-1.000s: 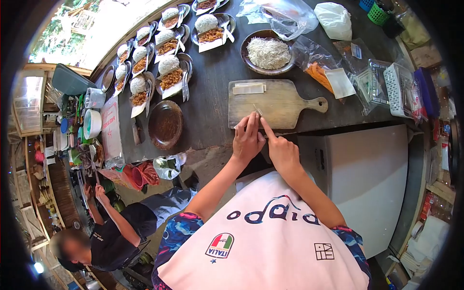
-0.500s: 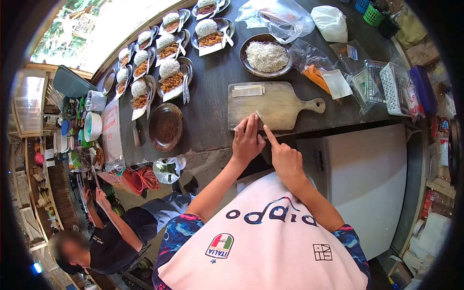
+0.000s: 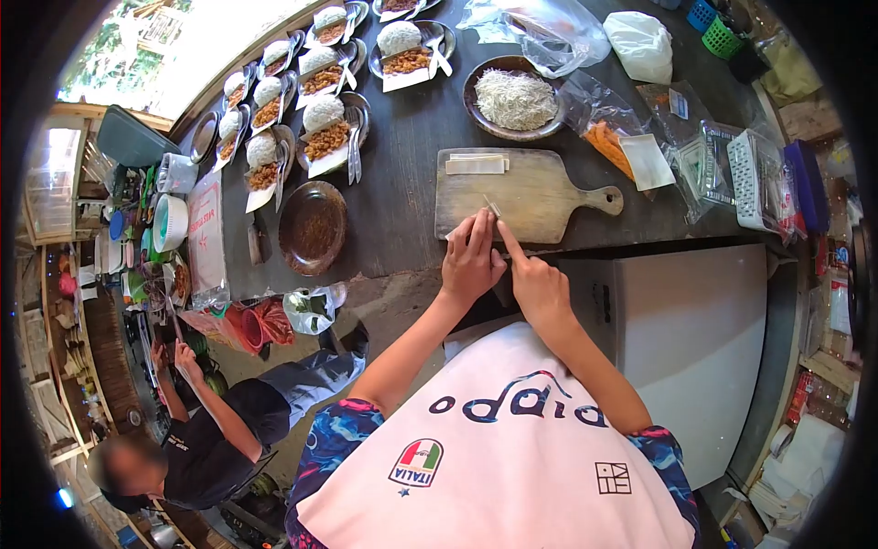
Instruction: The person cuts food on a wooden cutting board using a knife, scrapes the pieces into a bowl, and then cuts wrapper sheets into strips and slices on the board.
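A wooden cutting board (image 3: 540,188) with a short handle lies at the counter's near edge. My left hand (image 3: 472,256) is closed, its fingertips pressing a pale flat piece (image 3: 449,232) onto the board's near part. Thin pale slivers (image 3: 494,207) lie just beyond those fingertips. My right hand (image 3: 541,288) is beside it, index finger stretched forward to the slivers and the other fingers curled; what they hold is hidden. A small stack of pale strips (image 3: 476,165) rests at the board's upper left. Past the board stands a brown bowl (image 3: 474,117) heaped with thin pale shreds (image 3: 515,99).
Several plates of rice and brown food (image 3: 326,142) with cutlery fill the left counter, near a bare brown plate (image 3: 313,229). Plastic bags (image 3: 567,37), a bag of orange food (image 3: 608,146) and a white basket (image 3: 754,178) stand right. A co-worker (image 3: 229,439) is at lower left.
The view has shifted slightly. More pale slivers show beyond my left fingertips, and my hands stay close together at the board's near edge.
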Available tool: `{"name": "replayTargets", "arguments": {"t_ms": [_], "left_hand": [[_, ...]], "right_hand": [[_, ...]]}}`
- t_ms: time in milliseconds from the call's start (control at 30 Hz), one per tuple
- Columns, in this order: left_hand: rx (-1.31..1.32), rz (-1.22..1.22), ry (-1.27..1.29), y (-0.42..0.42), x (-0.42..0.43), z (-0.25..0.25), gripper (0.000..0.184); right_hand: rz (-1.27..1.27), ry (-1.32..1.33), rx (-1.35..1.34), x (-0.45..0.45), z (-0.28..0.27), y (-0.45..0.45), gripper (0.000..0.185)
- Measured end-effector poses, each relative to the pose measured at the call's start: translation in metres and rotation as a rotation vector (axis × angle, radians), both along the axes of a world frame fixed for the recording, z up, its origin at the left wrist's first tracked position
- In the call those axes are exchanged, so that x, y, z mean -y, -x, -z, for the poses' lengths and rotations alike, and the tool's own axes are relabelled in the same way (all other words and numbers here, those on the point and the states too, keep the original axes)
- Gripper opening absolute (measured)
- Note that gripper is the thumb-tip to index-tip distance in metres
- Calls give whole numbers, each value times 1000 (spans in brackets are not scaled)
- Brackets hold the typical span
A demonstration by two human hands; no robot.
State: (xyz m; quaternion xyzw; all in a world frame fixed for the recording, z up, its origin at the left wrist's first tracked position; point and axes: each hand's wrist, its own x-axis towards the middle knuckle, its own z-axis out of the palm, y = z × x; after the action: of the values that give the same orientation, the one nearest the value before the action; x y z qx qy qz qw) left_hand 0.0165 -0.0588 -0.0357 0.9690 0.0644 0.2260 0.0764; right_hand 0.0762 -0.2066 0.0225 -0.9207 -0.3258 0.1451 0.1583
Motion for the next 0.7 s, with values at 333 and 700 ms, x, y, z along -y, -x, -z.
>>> {"name": "replayTargets", "arguments": {"t_ms": [333,700], "left_hand": [[6,8,43,0,1,0,63],[4,20,42,0,-1,-2,64]], "right_hand": [[-14,66,62,13,-15,11,70],[-18,-34,109,3,-3,6,74]]}}
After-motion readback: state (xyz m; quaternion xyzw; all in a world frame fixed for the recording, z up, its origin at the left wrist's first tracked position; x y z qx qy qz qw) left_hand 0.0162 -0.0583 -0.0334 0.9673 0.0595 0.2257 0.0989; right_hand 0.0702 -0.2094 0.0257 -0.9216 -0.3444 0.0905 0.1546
